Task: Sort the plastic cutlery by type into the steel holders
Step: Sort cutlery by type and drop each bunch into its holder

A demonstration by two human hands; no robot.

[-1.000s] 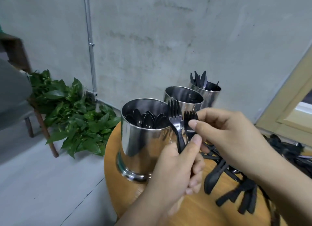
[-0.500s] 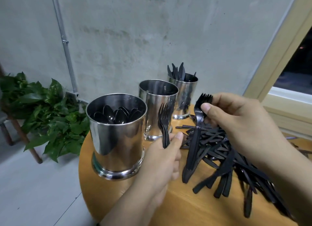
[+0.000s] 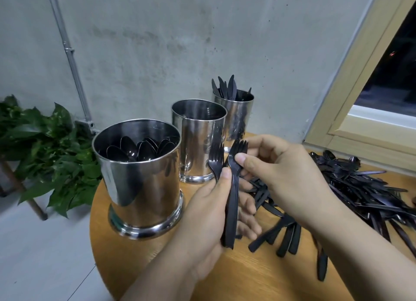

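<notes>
A black plastic fork point(image 3: 234, 177) stands upright over the front of the round wooden worktop point(image 3: 258, 276), tines up; the right hand point(image 3: 286, 177) pinches its neck between thumb and fingers, while its handle lies against the palm of the left hand point(image 3: 209, 217); that left hand's grip is closed round a small bunch of forks point(image 3: 216, 163), of which the exact count cannot be told, their tines just left of the single fork's and near touching it; three steel holders stand in a row running away toward the wall; the nearest holder point(image 3: 139, 183), just left of the hands, carries black spoons point(image 3: 139, 150), bowls up, roughly seven showing; the middle holder point(image 3: 199, 141) sits right behind the fork tines, its contents not visible; the far holder point(image 3: 238, 114) bears about five knives point(image 3: 226, 88), blades up; to the right a loose pile of cutlery point(image 3: 351, 188) sprawls across the worktop, too tangled to count; a leafy plant point(image 3: 45, 152) stands lower left, a window frame point(image 3: 360, 80) upper right
</notes>
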